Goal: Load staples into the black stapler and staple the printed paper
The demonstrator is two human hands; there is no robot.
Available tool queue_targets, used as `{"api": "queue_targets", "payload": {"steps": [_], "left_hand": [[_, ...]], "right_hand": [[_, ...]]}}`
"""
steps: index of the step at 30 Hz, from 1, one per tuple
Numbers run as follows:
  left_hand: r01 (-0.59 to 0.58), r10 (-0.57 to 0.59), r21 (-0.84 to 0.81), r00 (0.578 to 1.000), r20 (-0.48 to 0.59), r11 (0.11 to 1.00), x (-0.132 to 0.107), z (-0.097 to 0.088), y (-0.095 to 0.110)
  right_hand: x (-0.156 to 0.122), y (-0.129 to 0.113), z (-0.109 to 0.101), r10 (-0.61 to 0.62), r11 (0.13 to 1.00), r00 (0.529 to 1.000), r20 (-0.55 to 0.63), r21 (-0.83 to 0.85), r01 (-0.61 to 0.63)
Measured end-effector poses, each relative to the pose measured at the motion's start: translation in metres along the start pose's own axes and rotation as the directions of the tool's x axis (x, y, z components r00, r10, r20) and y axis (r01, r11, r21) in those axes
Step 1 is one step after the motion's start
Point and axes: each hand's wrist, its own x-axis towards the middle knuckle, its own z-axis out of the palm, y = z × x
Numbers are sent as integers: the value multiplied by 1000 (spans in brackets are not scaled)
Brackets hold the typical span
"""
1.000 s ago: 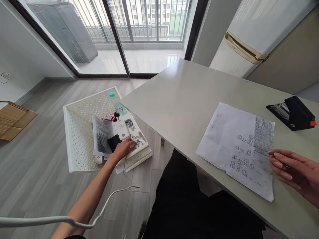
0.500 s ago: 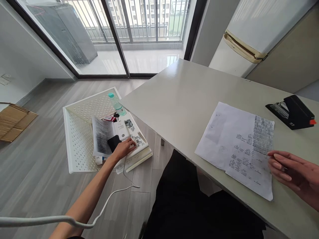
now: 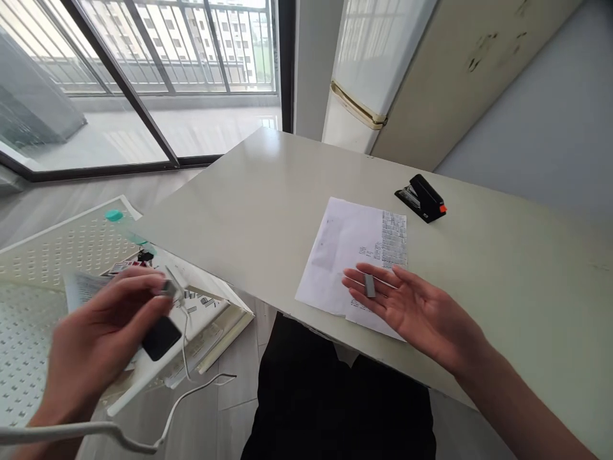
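My right hand [image 3: 407, 303] is palm up over the papers, its fingers stretched out and bearing a small grey strip of staples [image 3: 369, 285]. Partly under that hand, printed sheets of paper [image 3: 330, 255] lie on the table. To the left, my left hand [image 3: 115, 319], smeared by motion, is raised above the basket. Its thumb and fingers pinch a small grey piece [image 3: 167, 289] that looks like another strip of staples. Beyond the papers a black stapler [image 3: 424, 199] with an orange tip stands with its top raised.
A white perforated basket [image 3: 71, 230] beside the table holds a bottle with a green cap [image 3: 113, 215], a black phone-like object [image 3: 161, 337], papers and several small grey pieces [image 3: 207, 301]. A white cable [image 3: 167, 421] runs across the lower left. The table [image 3: 249, 204] has a pointed far corner.
My left hand has come up out of the basket with the small grey piece. My right hand has turned palm up and opened out, showing the strip. The view has swung right.
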Motion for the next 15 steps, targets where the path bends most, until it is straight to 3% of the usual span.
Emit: {"api": "queue_targets", "payload": {"steps": [1,2,3,5,6,7,9,11,15], "left_hand": [[-137,143,-73,986,83,988,6,11,24],[-300,317,-125,937,149,946,14,23,47],[-431,461,-173,861,215,886,22,38,68],[-599,657,-270,674,339,754,39,68,104],[-659,731,-327,555,396,678,46,82,119],[-698,770,-359,449,454,619,52,95,131],[-752,813,-408,284,509,518,62,116,149],[-785,831,-430,185,525,447,68,131,160],[-819,828,-440,74,556,369,75,145,173]], "right_hand": [[1,1,1,-3,1000,1000,25,11,3],[1,2,1,-1,1000,999,53,19,0],[2,1,1,8,1000,996,85,24,-10],[4,-1,1,38,999,989,141,23,-41],[4,-4,0,55,998,985,164,16,-59],[4,-7,-1,75,997,980,184,4,-77],[2,-15,-5,113,994,969,220,-22,-111],[-1,-23,-10,150,989,957,250,-56,-141],[-5,-35,-19,183,979,940,289,-138,-148]]}}
